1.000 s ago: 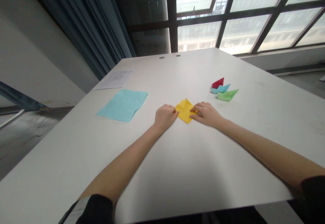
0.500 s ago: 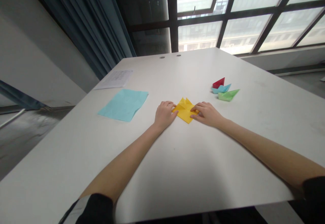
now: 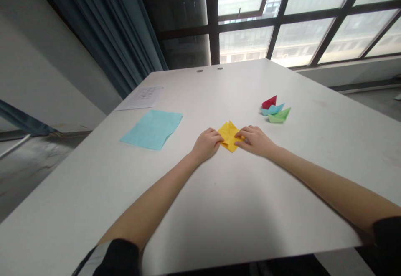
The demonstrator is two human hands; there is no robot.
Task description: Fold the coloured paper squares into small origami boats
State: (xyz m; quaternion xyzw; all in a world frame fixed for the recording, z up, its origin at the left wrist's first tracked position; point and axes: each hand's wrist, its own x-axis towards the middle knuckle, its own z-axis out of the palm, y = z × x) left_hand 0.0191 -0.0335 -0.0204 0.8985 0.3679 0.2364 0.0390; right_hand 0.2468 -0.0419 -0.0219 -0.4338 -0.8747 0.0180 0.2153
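Observation:
A folded sheet of yellow origami paper (image 3: 231, 134) lies on the white table between my two hands, one pointed flap standing up at its far corner. My left hand (image 3: 208, 143) pinches the paper's left corner, its fingers curled over a flap there. At the right corner, my right hand (image 3: 255, 140) grips the paper between thumb and fingers. The fingertips partly cover both side corners.
Beyond my right hand sit a red paper boat (image 3: 270, 102), a blue paper boat (image 3: 272, 109) and a green paper boat (image 3: 280, 116), close together. Left of me lie a light blue sheet (image 3: 152, 129) and a printed page (image 3: 141, 97) on the table (image 3: 216, 209).
My left hand has shifted slightly right and nearer me, and the left flap of the yellow paper has come down with it. The green boat has tilted a little. My right hand has stayed put.

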